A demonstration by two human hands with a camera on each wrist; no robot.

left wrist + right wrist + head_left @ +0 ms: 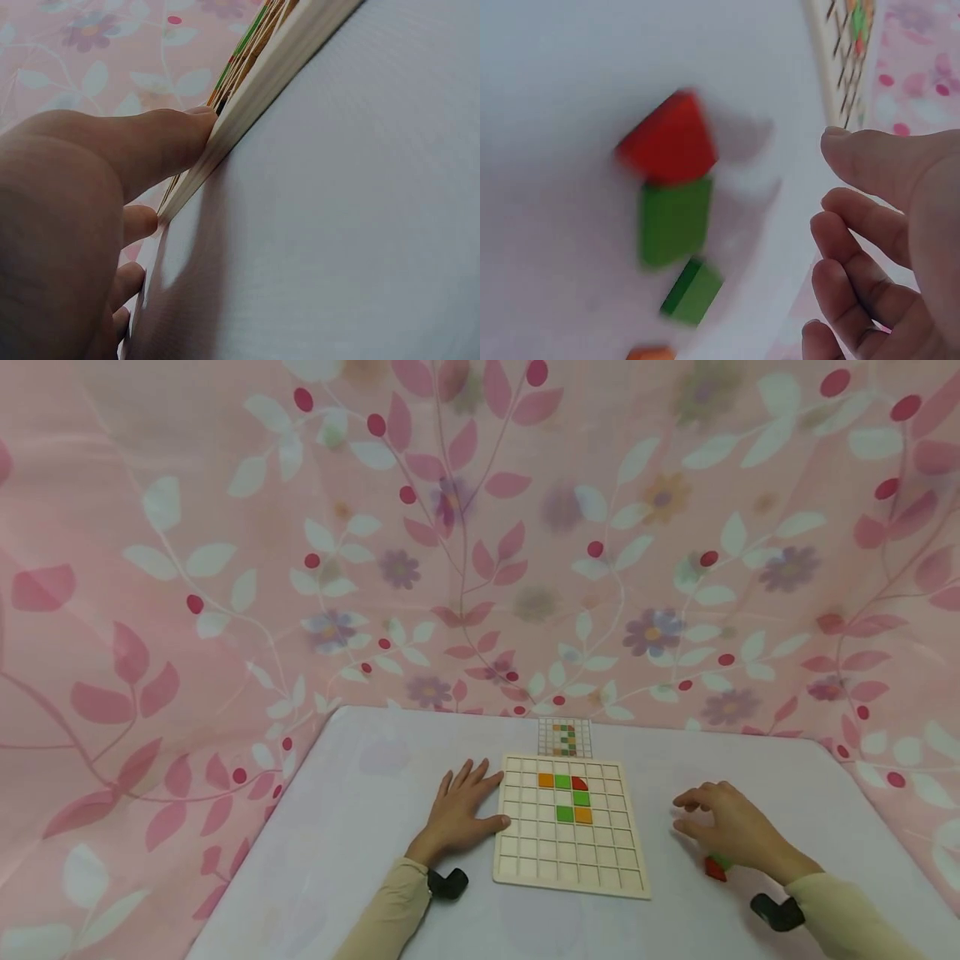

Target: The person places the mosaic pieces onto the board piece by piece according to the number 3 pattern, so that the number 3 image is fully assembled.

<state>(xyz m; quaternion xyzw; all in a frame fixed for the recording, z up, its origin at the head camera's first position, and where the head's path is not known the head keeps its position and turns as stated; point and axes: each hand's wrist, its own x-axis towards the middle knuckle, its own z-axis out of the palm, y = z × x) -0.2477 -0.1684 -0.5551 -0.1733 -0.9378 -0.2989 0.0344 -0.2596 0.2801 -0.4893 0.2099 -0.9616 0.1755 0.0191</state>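
Left hand [457, 812] spread, touching the edge of the board [570, 852], which lies between both hands. Right hand [738, 831] empty, fingers loosely bent, raised above loose blocks: red [673, 139], green, orange. Card [565, 738] farther out than either hand.

Pale beige sleeves [390, 906]; two black curved wrist devices [448, 884].

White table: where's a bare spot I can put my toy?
On the white tabletop, there's bare room left of the left hand, and a strip between the pale wooden grid board and the right hand. The board's near rows are bare too. It's crowded beside the right hand, where a red wedge-shaped block and green blocks lie.
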